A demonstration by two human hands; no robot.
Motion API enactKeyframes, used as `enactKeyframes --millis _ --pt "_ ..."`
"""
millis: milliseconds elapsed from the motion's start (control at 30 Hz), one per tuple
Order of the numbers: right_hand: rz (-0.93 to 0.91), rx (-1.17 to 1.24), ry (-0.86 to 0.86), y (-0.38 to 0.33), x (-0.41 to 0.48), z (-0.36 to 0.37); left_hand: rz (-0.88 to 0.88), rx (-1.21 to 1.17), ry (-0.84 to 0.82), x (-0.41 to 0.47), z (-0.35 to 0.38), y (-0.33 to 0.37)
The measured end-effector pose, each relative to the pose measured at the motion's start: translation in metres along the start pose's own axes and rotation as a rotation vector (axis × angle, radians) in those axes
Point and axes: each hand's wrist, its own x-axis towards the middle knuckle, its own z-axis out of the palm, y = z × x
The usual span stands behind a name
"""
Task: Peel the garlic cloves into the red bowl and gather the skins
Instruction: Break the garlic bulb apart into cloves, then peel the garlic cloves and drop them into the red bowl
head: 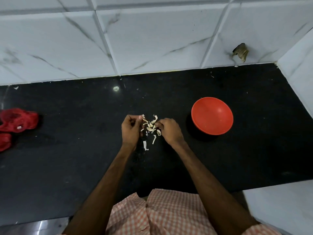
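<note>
A small heap of garlic cloves and pale skins (pixel 151 126) lies on the black counter between my hands. My left hand (pixel 131 129) is curled at the heap's left side, its thumb and fingers pinching a bit of skin at the top. My right hand (pixel 169 130) rests on the heap's right side with its fingertips closed on a piece there. Two loose white strips of skin (pixel 145 145) lie just in front of the heap. The red bowl (pixel 212 115) stands to the right, apart from my hands; I see nothing inside it.
A red mesh bag (pixel 16 122) lies crumpled at the counter's left edge. White marbled tiles form the back wall, with a broken hole (pixel 240 51) at the right. A tiled side wall closes the right end. Tiny skin flecks dot the counter (pixel 67 150).
</note>
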Motion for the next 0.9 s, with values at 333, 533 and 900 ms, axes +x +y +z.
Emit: enactKeyframes --millis 333,533,900 --pt "-0.001 0.393 -0.128 -0.049 0.000 0.003 0.031 -0.073 -0.062 -0.008 -0.011 -0.007" --pt "0.001 0.369 -0.031 -0.056 -0.002 0.007 0.020 -0.103 -0.046 -0.014 -0.021 -0.011" --pt "-0.179 0.169 -0.031 -0.067 -0.005 0.020 0.149 0.310 -0.017 -0.008 -0.040 -0.012"
